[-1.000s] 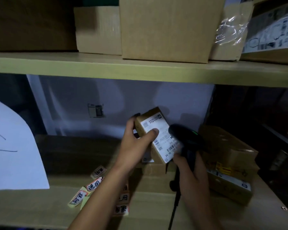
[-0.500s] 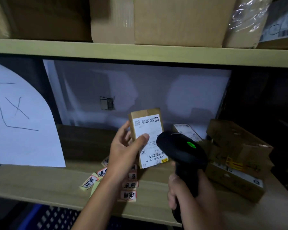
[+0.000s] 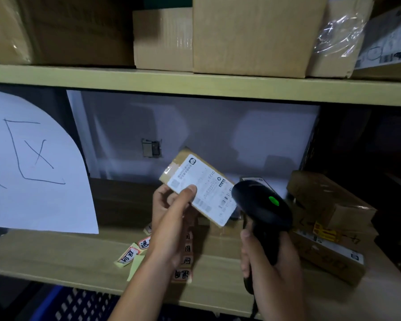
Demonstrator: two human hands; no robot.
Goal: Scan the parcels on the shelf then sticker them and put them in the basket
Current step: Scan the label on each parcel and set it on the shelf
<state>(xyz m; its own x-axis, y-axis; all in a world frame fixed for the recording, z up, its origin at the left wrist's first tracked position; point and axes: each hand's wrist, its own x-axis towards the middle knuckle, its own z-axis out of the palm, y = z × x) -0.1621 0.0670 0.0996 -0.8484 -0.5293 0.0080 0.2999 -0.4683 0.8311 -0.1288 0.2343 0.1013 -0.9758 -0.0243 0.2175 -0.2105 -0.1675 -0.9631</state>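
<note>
Left fingers [image 3: 164, 200] pinching tilted parcel [image 3: 200, 188], right fingers [image 3: 245, 237] wrapped round scanner [image 3: 262, 209] beside its label

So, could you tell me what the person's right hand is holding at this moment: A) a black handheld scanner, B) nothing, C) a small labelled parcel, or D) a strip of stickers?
A: the right hand grips the handle of the black scanner, its green light lit, while the left hand holds the small labelled parcel.

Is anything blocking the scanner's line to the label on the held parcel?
Nothing visible does. The scanner in the right hand sits right beside the label; the left hand thumb covers only its near-left edge.
</note>
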